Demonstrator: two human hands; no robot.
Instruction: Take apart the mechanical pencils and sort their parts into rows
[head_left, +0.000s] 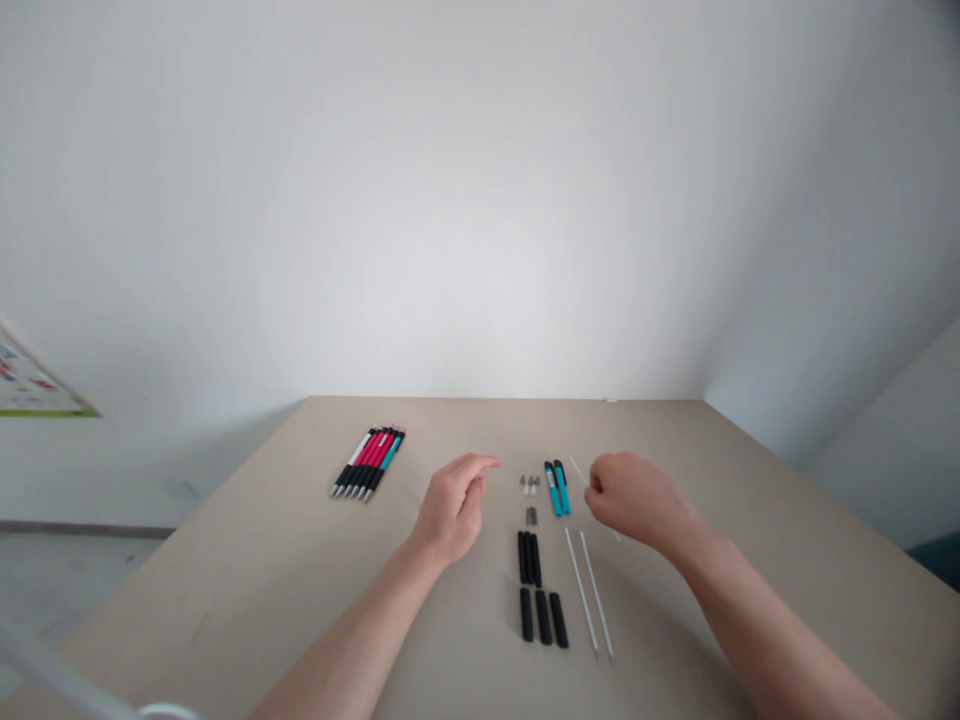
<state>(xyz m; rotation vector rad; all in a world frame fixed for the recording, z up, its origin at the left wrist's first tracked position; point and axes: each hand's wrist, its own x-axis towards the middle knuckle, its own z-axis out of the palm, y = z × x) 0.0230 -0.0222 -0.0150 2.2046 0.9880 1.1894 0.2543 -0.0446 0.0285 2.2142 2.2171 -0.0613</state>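
Note:
My right hand (637, 500) is closed in a fist, palm down, on the right side of the table. A thin white pen refill (577, 467) shows on both sides of its fingers, its middle hidden by them. My left hand (452, 508) hovers left of the parts, index finger stretched to the right and thumb below it; nothing shows in it. Between the hands lie two teal pen barrels (557, 488), small metal tips (530, 481) and small metal springs (532, 516). Nearer are black tubes (529, 558), thicker black grips (544, 618) and two white refills (589, 595).
A row of assembled pens (368, 463) in white, red and teal lies at the left on the beige table (465, 640). A white wall (480, 220) rises behind the far edge. A white curved object (166, 711) is at the bottom left.

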